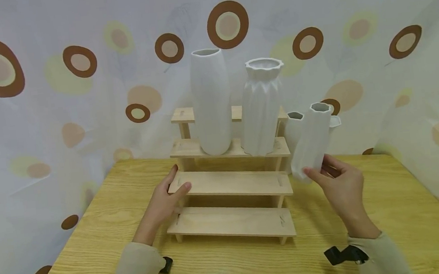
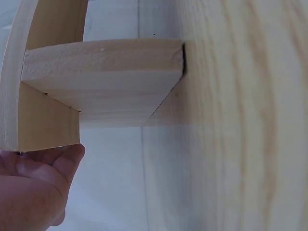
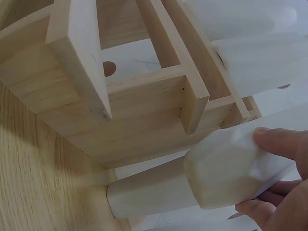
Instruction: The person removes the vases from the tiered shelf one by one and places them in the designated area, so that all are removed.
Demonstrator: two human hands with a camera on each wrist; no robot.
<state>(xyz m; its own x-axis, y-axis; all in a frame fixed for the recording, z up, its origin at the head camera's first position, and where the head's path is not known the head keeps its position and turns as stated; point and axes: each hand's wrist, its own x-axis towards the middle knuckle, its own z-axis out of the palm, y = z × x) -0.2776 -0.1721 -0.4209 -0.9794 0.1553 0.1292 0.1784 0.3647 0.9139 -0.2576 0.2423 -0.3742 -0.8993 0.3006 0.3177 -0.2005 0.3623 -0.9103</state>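
Observation:
My right hand [image 1: 345,191] pinches a slim white vase [image 1: 311,141] low on its body, thumb in front and fingers behind. The vase leans with its mouth up and to the right, beside the right end of a four-tier wooden display stand [image 1: 229,182]. In the right wrist view its faceted base [image 3: 221,168] is off the table. My left hand [image 1: 164,204] grips the left end of the stand's second step from the bottom, thumb over the top. A tall smooth vase [image 1: 211,102] and a pleated vase [image 1: 262,111] stand upright on the third step.
Behind the held vase, another white vase [image 1: 292,136] stands on the wooden table [image 1: 224,264] by the stand's right side. A further white rim [image 1: 335,121] shows past it, mostly hidden. A patterned cloth backdrop [image 1: 114,76] rises behind the table and along both sides.

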